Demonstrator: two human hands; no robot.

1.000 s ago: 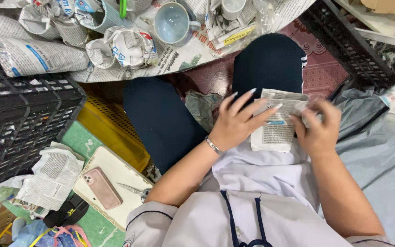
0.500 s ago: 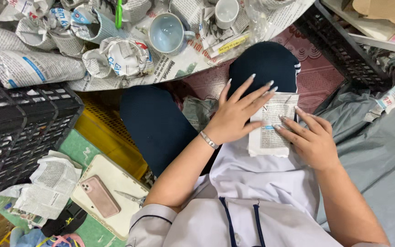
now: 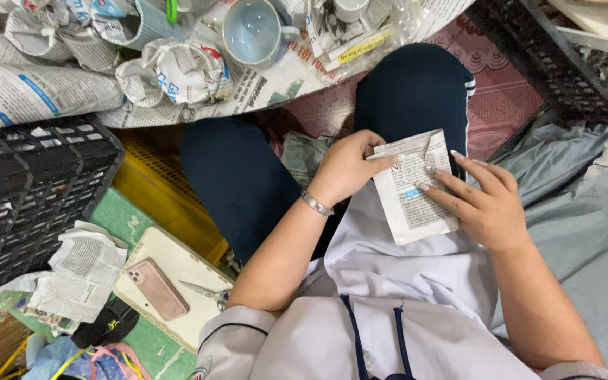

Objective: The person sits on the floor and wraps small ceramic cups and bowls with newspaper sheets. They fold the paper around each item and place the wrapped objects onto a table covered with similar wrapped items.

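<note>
The folded newspaper piece (image 3: 416,191) lies on the person's lap, on the white shirt (image 3: 395,260); the left hand (image 3: 346,167) pinches its upper left corner between thumb and bent fingers, grasping the fold; the right hand (image 3: 483,200) presses flat on its right edge, fingers stretched and not closed around anything. I judge the paper is light, thin and soft, so it tears and creases easily; it is best held at the folded edge, near the fingertips of the left hand. Beyond the knuckles, past the knees, a pale blue cup (image 3: 251,32) stands among crumpled newspaper bundles (image 3: 170,70); well left of the left wrist lie a pink phone (image 3: 156,288) and scissors (image 3: 205,292).
</note>
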